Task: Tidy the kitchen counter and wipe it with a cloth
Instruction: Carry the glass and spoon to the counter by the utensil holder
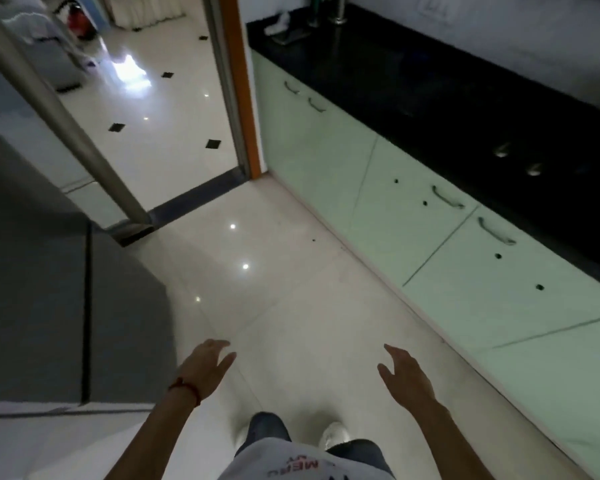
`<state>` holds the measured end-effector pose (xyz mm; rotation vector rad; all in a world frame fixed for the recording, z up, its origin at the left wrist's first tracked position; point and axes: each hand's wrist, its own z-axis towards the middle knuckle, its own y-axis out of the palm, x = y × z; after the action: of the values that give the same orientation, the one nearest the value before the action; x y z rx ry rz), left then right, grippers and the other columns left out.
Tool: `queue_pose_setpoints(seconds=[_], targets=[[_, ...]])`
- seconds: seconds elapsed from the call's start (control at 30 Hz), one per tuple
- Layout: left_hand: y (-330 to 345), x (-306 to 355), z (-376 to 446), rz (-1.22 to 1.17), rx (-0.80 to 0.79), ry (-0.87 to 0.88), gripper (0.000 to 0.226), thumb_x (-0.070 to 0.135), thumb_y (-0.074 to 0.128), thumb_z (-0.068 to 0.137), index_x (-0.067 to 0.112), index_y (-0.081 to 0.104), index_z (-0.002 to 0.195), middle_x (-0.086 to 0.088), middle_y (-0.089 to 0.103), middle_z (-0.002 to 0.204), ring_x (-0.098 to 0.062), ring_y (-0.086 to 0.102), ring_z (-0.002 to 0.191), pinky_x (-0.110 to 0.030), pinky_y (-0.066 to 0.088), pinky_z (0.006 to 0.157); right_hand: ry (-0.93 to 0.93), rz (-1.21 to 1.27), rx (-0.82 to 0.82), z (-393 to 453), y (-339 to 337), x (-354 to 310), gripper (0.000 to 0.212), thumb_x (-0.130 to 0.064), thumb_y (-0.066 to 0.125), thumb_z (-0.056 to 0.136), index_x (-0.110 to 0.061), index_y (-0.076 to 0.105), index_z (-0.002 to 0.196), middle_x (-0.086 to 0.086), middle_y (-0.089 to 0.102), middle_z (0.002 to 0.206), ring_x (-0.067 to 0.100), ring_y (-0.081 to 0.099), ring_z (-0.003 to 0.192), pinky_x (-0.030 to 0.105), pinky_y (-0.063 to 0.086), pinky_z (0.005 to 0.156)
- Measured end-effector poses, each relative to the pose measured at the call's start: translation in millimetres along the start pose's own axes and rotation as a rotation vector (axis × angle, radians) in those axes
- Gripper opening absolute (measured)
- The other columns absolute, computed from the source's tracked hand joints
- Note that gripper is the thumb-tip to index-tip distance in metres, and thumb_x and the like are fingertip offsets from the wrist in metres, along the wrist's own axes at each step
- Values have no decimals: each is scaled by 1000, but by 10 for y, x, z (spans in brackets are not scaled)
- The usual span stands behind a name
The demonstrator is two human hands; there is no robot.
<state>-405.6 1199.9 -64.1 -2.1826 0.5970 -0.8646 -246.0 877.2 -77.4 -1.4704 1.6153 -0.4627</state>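
Note:
A black kitchen counter runs along the right side above pale green cabinets. At its far end lies a crumpled white cloth beside a small flat metal item. Two small shiny objects sit on the counter nearer to me. My left hand and my right hand hang low over the floor in front of me, both empty with fingers spread. Neither touches the counter.
A grey fridge stands at the left. A doorway with an orange frame opens onto a tiled room beyond. Two metal posts rise at the counter's far end. My feet stand on the pale tiled floor.

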Motion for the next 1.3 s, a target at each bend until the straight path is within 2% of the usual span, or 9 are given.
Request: queue_pose_setpoints(seconds=[0.17,0.37,0.5,0.63,0.8,1.07,1.2,1.3], targets=[[400,1008,410,170,-109,186,43,36,40,93,14,44,130,-7,48,135,-21,43,126,-29,34,105,214,172,65,-168,-186,934,50,-33,42,95,-20,30,141,4,35,148,21,36,135,31,33,106],[762,2001,706,174,-298,313,40,30,47,92,11,49,127,-8,51,134,-21,47,123,-30,36,106,504,429,190,-482,-228,1699,48,-27,47,93,-15,36,138,9,41,145,27,41,131,34,36,104],[967,2540,1009,229,-376,364,35,25,51,90,7,56,119,-11,58,127,-25,53,118,-31,40,102,691,598,272,-678,-138,2019,48,-27,48,93,-13,38,137,12,45,141,28,44,128,34,37,103],[1190,3149,1325,341,-453,442,29,23,51,90,5,61,110,-12,63,120,-25,56,113,-27,40,93,885,775,349,-831,-25,2190,47,-25,49,92,-11,40,136,13,49,138,28,48,125,32,38,101],[1562,4127,1558,503,-592,620,28,23,52,90,5,62,109,-12,64,119,-23,57,112,-26,41,92,1120,985,462,-997,99,2257,45,-24,52,91,-10,44,133,15,52,134,29,52,120,33,41,98],[2537,5747,1070,703,-793,960,28,24,52,89,6,64,106,-14,66,115,-24,59,108,-27,43,91,1402,1234,642,-1203,214,2346,46,-20,53,91,-6,43,133,20,51,134,33,50,122,37,40,100],[3036,6236,588,689,-824,1059,28,25,51,89,6,64,105,-13,66,114,-23,59,108,-24,42,88,1466,1294,647,-1379,314,2557,46,-23,51,92,-8,42,134,19,50,136,33,49,123,38,38,102],[3398,6413,282,666,-842,1064,27,24,51,89,6,63,106,-12,66,115,-22,58,109,-20,39,84,1481,1326,641,-1554,334,2897,46,-23,50,92,-8,41,135,19,49,136,32,49,124,38,37,103]])
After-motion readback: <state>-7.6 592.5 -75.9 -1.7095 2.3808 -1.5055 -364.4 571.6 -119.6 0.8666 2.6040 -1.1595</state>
